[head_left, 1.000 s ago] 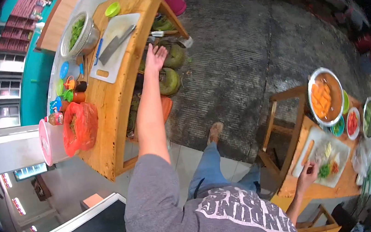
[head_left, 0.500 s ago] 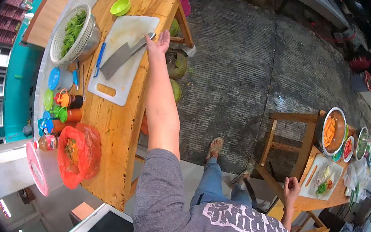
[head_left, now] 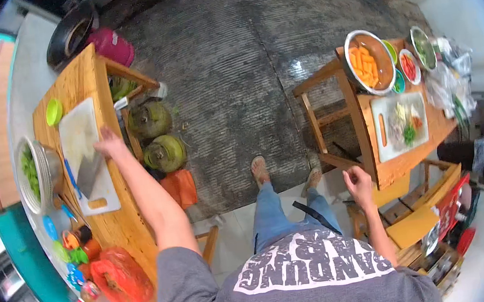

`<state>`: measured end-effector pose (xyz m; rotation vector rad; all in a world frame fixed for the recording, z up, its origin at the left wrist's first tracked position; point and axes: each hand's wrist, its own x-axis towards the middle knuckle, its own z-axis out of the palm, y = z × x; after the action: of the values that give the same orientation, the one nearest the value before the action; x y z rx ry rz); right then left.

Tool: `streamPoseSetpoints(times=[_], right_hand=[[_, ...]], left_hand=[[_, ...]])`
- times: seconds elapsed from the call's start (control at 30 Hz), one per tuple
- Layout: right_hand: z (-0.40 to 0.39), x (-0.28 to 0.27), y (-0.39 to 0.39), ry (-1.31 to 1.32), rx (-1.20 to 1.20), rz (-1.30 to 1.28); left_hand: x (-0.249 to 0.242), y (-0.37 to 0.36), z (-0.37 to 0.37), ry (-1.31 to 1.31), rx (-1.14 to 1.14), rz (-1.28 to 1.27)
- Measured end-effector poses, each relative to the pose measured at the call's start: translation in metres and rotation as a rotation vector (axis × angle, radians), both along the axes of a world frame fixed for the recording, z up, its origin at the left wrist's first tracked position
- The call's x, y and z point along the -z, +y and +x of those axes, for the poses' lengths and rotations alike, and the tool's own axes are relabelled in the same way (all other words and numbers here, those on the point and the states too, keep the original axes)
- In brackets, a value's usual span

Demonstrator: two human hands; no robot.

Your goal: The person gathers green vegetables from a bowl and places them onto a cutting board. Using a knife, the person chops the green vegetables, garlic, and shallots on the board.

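My left hand (head_left: 109, 144) reaches across the left wooden table and is closed around the handle of a cleaver (head_left: 92, 174). The handle is mostly hidden by the hand, which is slightly blurred. The cleaver's broad grey blade rests over a white cutting board (head_left: 82, 119), beside a blue-handled tool (head_left: 70, 175). On the right, my right hand (head_left: 359, 185) hangs in the air with loosely curled fingers and nothing in it. It is near the corner of another table, where a second cutting board (head_left: 387, 148) bears chopped vegetables (head_left: 408, 133).
A green bowl (head_left: 53, 112), a basket of leafy greens (head_left: 45, 193), bottles and a red plastic bag (head_left: 126, 280) stand on the left table. Gas cylinders (head_left: 164, 153) sit beneath it. A bowl of carrots (head_left: 388, 72) and plastic bags (head_left: 442, 87) are on the right table.
My view has turned left-to-right, bringing the right table further into sight. My left hand, earlier open beside the cleaver's handle, has closed on it. My right hand has risen a little.
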<state>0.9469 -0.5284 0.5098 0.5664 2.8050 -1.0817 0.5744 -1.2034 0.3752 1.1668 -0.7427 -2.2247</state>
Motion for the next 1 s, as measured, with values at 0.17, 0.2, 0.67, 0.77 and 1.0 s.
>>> streamPoseSetpoints(times=[0.17, 0.2, 0.67, 0.77, 1.0], right_hand=[[-0.025, 0.016, -0.001, 0.014, -0.042, -0.138], [-0.027, 0.020, -0.002, 0.016, -0.055, -0.175], [-0.123, -0.017, -0.214, -0.867, -0.339, -2.041], [-0.113, -0.025, -0.207, -0.787, -0.084, -2.023], [-0.098, -0.013, -0.176, -0.507, -0.115, -1.578]], left_hand=[[-0.066, 0.084, 0.157, 0.280, -0.071, -0.202], [-0.092, 0.108, 0.182, 0.349, -0.061, -0.178], [-0.197, 0.399, 0.315, 1.274, 0.226, 1.518], [-0.181, 0.411, 0.329, 1.268, 0.308, 1.694], [-0.154, 0.364, 0.331, 0.061, 1.302, 0.525]])
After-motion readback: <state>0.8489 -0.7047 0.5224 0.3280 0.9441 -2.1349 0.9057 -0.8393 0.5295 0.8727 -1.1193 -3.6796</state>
